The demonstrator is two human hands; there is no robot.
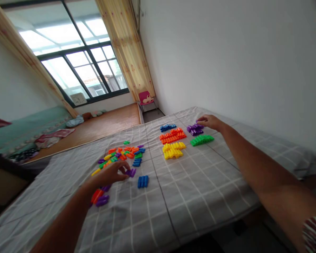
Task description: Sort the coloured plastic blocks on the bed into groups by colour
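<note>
My left hand [115,172] is closed at the fingertips on a purple tube-shaped plastic block [132,172]. Beside it lies a mixed pile of blocks [126,152] in orange, green, yellow, blue and purple. Three joined blue blocks [143,181] rest to its right. My right hand [210,121] pinches a purple block at the top of the purple group [195,129]. Nearby are sorted groups: green blocks [202,140], orange blocks [173,135], yellow blocks [173,150] and dark blue blocks [168,127].
A grey checked cloth [200,189] covers the surface under the blocks. More orange and purple blocks [100,197] lie below my left wrist. A white wall [226,56] borders the right side. Beyond are a wooden platform [107,126] and a pink chair [146,98].
</note>
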